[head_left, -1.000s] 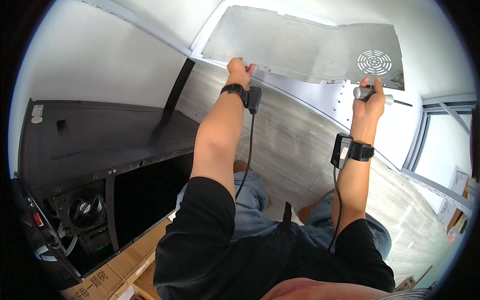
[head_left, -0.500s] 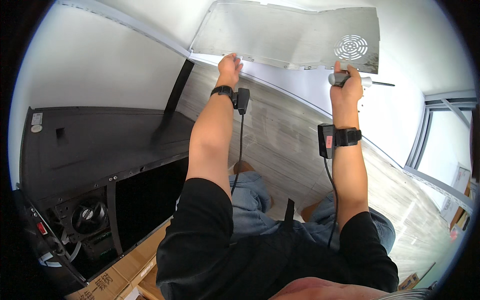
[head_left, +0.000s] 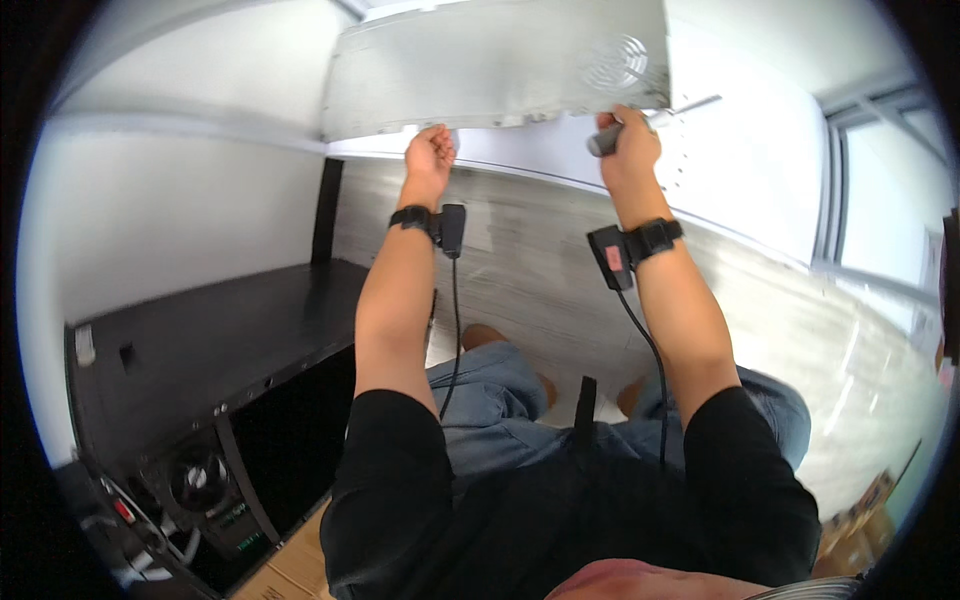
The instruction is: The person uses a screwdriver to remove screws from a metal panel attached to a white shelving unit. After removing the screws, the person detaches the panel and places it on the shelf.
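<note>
A large silver metal panel (head_left: 480,65) with a round slotted vent (head_left: 613,62) near its right end is held out at arm's length. My left hand (head_left: 430,155) is closed at its near edge, left of the middle. Close to the right corner, my right hand (head_left: 632,150) has its fingertips on the same edge. That hand also grips a screwdriver (head_left: 605,141) with a grey-and-white handle, its shaft pointing up and to the right. Both wrists wear black straps with small cabled boxes.
At left stands a black open-sided case (head_left: 210,330) with a fan (head_left: 198,480) and wiring inside. A cardboard box (head_left: 285,570) lies below it. Beyond the grey wood-look floor (head_left: 535,255), a white surface (head_left: 745,180) lies under the panel's right end. Metal framing (head_left: 835,190) stands at right.
The panel and both hands sit further left in the picture, and the whole view has shifted. The right hand has tilted, so the screwdriver's shaft now points more upward.
</note>
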